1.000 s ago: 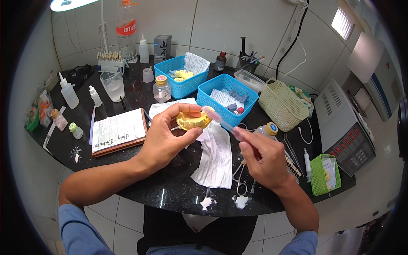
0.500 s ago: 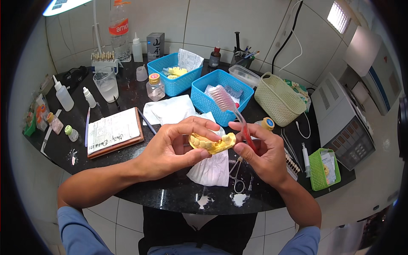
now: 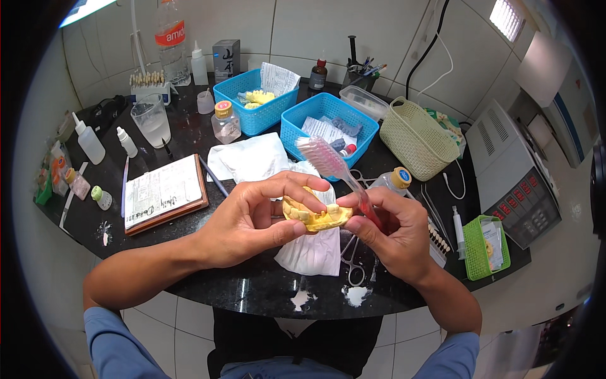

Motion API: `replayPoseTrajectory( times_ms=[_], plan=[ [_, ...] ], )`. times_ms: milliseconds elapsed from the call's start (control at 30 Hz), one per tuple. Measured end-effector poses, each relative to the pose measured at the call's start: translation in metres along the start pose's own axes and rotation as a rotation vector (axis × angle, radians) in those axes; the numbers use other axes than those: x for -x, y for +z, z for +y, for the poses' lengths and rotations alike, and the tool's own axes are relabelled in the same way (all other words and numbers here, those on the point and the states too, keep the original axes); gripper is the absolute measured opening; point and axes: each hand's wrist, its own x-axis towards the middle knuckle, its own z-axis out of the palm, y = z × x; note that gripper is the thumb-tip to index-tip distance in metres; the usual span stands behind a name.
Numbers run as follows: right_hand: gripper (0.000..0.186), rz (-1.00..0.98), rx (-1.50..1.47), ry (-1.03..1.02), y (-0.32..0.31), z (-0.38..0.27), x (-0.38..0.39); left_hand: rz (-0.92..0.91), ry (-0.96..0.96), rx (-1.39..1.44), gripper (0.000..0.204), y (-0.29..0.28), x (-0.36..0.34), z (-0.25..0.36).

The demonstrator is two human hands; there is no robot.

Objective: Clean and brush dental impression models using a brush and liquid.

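Note:
Between both hands, above the black worktop, is a yellow dental model (image 3: 325, 220) with a row of teeth. My left hand (image 3: 255, 211) grips its left end, fingers over the top and thumb along the front. At the model's right end, my right hand (image 3: 394, 230) steadies it with the thumb while also holding a toothbrush (image 3: 338, 161). The brush has a red handle and a pale bristle head pointing up and left. Under the hands lies a crumpled white cloth (image 3: 309, 258). Right of the cloth rests a pair of scissor-handled forceps (image 3: 355, 271), partly covered by my right hand.
Blue baskets (image 3: 293, 129) stand behind my hands, with a beige basket (image 3: 420, 142) to their right. At left are a notepad (image 3: 165, 192) and a plastic cup of liquid (image 3: 151, 123). A green basket (image 3: 483, 256) and a grey machine with red displays (image 3: 517, 189) flank the right side.
The model has turned slightly in my fingers, and its right end has dipped. The toothbrush head has shifted a little left and down. Both hands keep their grip.

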Motion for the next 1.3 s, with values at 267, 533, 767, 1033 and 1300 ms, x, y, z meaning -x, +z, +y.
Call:
replayPoseTrajectory(
  times_ms=[267, 533, 767, 1033, 1300],
  plan=[
    [0.022, 0.009, -0.012, 0.019, 0.001, -0.007, 0.002, 0.144, -0.082, 0.124, 0.051, 0.004, -0.001, 0.002],
    [0.022, -0.071, 0.068, -0.035, 0.001, -0.006, 0.001, 0.162, -0.191, 0.274, 0.071, -0.001, -0.001, 0.000],
    [0.023, 0.017, 0.109, -0.024, -0.015, -0.010, -0.005, 0.134, -0.213, 0.323, 0.066, -0.006, 0.000, 0.000],
    [0.019, -0.068, 0.448, -0.323, -0.021, -0.012, -0.014, 0.153, -0.182, 0.305, 0.067, -0.006, 0.001, -0.001],
    [0.019, 0.038, 0.451, -0.315, -0.025, -0.013, -0.015, 0.053, -0.129, 0.325, 0.061, -0.009, -0.001, 0.001]
  ],
)
